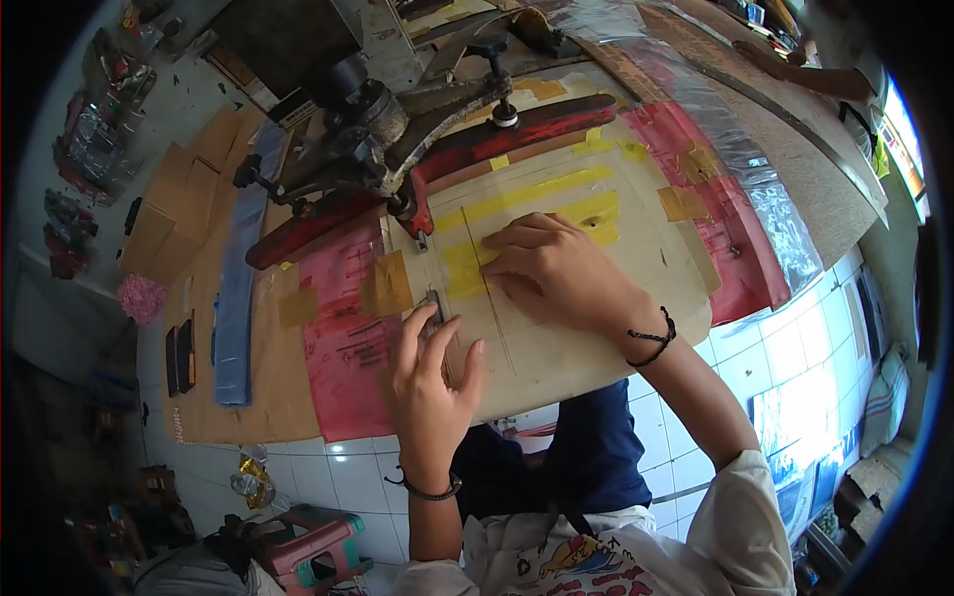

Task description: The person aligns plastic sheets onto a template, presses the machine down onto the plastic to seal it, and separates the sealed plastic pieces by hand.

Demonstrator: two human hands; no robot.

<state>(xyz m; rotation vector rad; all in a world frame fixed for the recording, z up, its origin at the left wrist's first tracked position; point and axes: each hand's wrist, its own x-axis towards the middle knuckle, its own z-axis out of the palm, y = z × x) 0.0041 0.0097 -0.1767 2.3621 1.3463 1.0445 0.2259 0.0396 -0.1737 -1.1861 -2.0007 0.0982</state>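
Here's the left hand (434, 370), fingers loosely parted and gripping nothing, its fingertips down beside a small dark piece (434, 304); the right hand (558, 270) curls, fingertips gathered at the yellow tape (462, 266) (whether they pinch anything, I can't tell). Beneath both lies the pale sheet (556, 358), tape stuck across it. Beyond, the red bar (542, 132) slants under its dark clamp frame (437, 134); farther off, another person's arm (830, 83) reaches over a board (740, 124).
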